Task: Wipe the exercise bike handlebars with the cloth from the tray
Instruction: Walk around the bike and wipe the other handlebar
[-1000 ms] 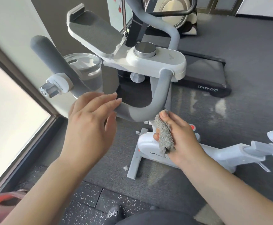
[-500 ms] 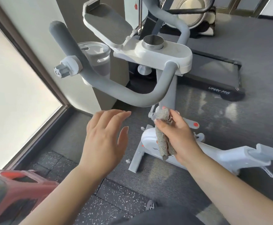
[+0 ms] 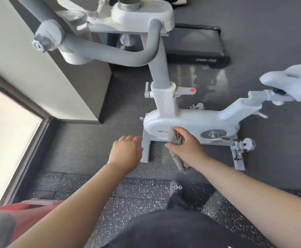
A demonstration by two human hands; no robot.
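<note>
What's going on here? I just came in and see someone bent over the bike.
A person stands beside a white exercise bike. Their right hand grips a bunched grey cloth, one end hanging below the fist, in front of the bike's lower body. The left hand is empty, fingers loosely spread, beside it. The grey handlebars are up above, with neither hand on them.

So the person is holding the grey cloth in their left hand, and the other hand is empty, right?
Not quite. The head view shows the grey cloth bunched in the right hand, with one end hanging below it. It is the left hand that is empty, its fingers loosely spread.
</note>
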